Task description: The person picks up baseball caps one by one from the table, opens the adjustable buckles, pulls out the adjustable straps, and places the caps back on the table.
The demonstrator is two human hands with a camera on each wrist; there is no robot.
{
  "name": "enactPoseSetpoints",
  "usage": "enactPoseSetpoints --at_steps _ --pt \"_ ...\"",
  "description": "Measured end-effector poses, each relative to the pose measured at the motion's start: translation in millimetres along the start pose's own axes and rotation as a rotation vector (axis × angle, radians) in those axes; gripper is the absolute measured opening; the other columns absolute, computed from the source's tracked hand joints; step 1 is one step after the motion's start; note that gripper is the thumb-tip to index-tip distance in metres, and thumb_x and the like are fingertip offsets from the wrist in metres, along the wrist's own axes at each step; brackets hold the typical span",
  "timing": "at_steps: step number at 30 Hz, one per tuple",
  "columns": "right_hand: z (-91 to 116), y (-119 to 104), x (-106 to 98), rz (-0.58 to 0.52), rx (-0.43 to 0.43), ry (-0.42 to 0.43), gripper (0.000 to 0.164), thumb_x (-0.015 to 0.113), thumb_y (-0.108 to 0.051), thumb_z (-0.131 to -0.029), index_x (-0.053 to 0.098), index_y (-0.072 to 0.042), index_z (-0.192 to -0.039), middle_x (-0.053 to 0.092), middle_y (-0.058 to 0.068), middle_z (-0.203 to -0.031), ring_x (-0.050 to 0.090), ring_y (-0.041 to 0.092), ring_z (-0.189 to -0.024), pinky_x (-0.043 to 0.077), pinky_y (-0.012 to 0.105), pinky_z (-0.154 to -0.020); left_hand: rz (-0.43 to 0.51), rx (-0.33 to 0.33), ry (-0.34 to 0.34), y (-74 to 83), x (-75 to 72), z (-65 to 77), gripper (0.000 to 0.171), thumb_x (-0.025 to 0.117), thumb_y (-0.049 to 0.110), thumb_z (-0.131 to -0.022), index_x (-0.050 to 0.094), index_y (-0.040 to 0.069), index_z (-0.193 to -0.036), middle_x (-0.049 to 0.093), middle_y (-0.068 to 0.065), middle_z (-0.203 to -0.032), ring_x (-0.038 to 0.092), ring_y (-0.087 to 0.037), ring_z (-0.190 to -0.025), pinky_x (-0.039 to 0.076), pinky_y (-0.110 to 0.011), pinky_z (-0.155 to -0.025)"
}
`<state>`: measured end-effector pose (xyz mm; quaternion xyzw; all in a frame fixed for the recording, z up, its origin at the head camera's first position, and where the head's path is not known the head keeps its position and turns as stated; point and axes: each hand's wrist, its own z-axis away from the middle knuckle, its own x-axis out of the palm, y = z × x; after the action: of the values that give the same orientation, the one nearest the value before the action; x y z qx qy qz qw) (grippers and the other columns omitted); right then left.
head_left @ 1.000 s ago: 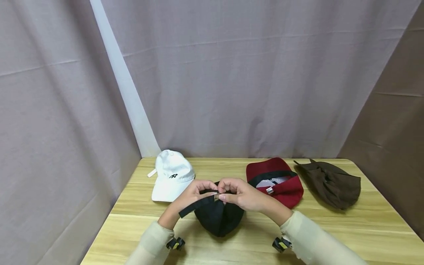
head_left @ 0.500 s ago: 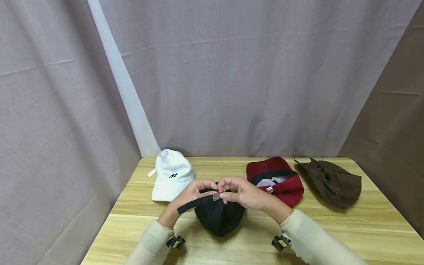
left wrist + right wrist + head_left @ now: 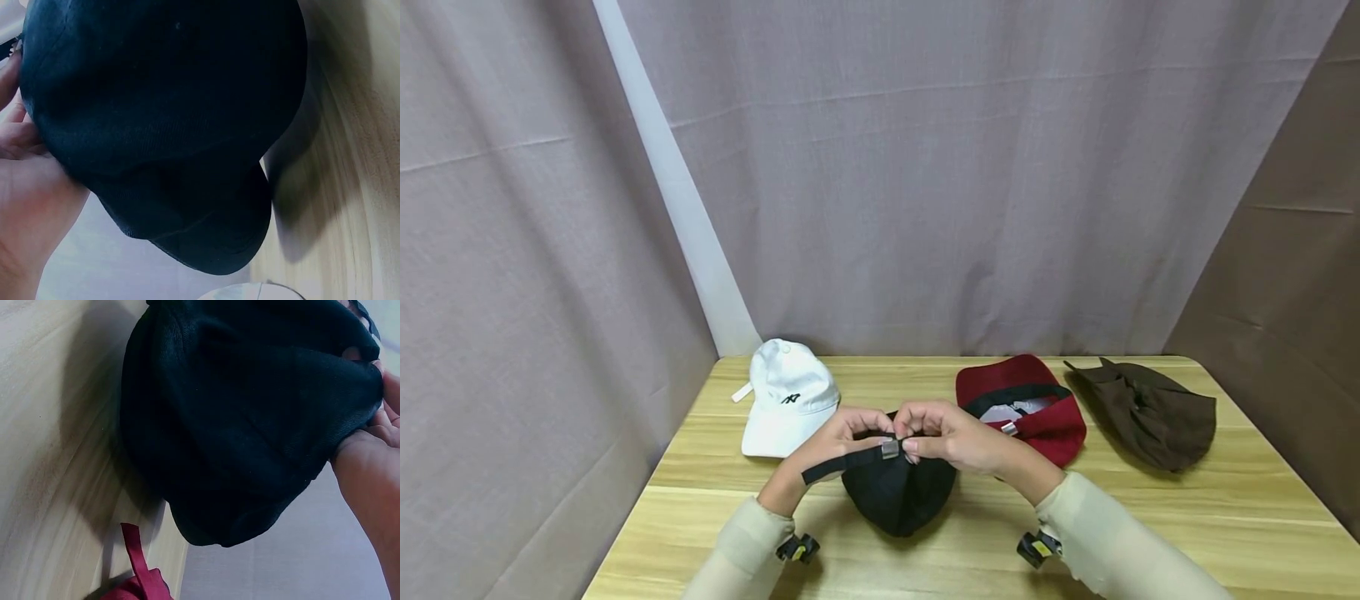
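Note:
A black cap (image 3: 898, 496) is held crown down in front of me in the head view, with its back strap (image 3: 838, 467) trailing left over my left wrist. A small metal buckle (image 3: 890, 449) sits on the strap between the fingertips of both hands. My left hand (image 3: 831, 446) pinches the strap and cap edge left of the buckle. From the other side, my right hand (image 3: 962, 442) pinches the cap edge just right of it. In the left wrist view the cap's crown (image 3: 169, 106) hides most of the fingers. The right wrist view shows the fabric (image 3: 250, 425) gripped at its edge.
A white cap (image 3: 790, 400) stands at the back left of the wooden table (image 3: 970, 558). Behind my right hand lies a red cap (image 3: 1052, 429) with its inside up. Farther right is a crumpled dark brown cap (image 3: 1157, 417). Grey curtains (image 3: 925, 183) hang behind.
The buckle has turned so its silver face shows more fully. My right thumb has shifted slightly right, away from it. Both hands otherwise keep their places on the cap.

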<state>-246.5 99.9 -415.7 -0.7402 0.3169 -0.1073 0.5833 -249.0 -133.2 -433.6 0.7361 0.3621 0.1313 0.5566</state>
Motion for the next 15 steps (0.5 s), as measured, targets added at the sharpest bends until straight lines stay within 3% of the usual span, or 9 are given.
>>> enactPoseSetpoints --at_steps 6,15 --pt "2.0 -3.3 0.9 0.089 0.013 0.041 0.006 0.058 -0.002 -0.097 0.056 0.003 -0.099 0.055 0.024 -0.079 0.058 0.008 -0.077 0.052 0.024 -0.075 -0.013 -0.011 0.041 1.1 2.8 0.3 0.019 0.055 0.005 -0.098 0.062 -0.012 -0.102 0.069 0.005 -0.095 0.063 -0.003 -0.09 0.051 -0.019 -0.082" --pt "2.8 -10.3 6.0 0.328 0.1 0.116 0.01 0.068 -0.02 -0.095 0.061 -0.014 -0.091 0.059 -0.001 -0.076 0.054 0.004 -0.075 0.047 0.021 -0.069 -0.036 -0.019 0.069 2.0 6.4 1.2 0.019 0.057 0.008 -0.099 0.063 -0.01 -0.101 0.068 0.006 -0.094 0.061 -0.003 -0.09 0.051 -0.02 -0.082"
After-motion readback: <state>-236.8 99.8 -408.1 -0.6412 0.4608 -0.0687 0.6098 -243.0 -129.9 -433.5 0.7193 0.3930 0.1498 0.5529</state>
